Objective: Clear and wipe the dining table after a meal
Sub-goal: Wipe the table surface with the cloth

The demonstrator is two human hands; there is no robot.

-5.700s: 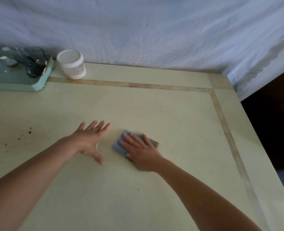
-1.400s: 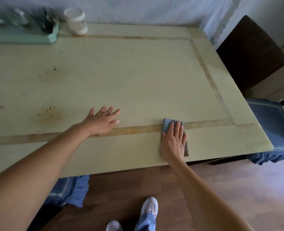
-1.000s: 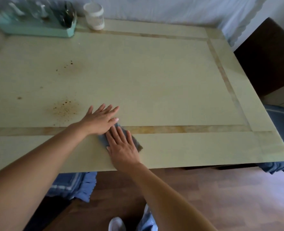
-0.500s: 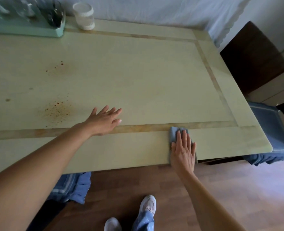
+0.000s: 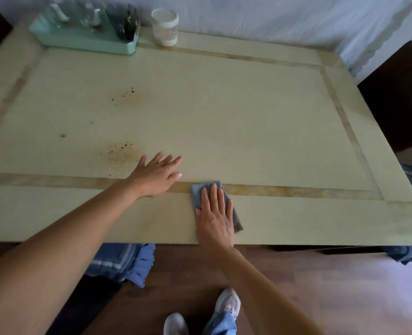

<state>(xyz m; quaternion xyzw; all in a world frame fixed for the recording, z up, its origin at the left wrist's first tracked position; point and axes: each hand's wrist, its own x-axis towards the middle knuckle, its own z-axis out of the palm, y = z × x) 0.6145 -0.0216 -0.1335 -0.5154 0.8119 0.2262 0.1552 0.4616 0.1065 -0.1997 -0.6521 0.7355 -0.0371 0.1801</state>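
Observation:
My right hand lies flat with straight fingers on a folded blue-grey cloth, pressing it onto the pale yellow dining table near the front edge. My left hand rests flat on the table just left of the cloth, fingers spread, holding nothing. Brown speckled stains sit on the table left of my left hand and farther back; a small spot lies further left.
A mint-green tray with glassware stands at the back left, a white lidded jar beside it. White curtain hangs behind. A dark chair stands at the right, blue cushions under the table's front and right, my shoes on the wooden floor.
My right hand has slid the cloth leftward along the front border strip, closer to my left hand. The left hand has stayed in place on the table.

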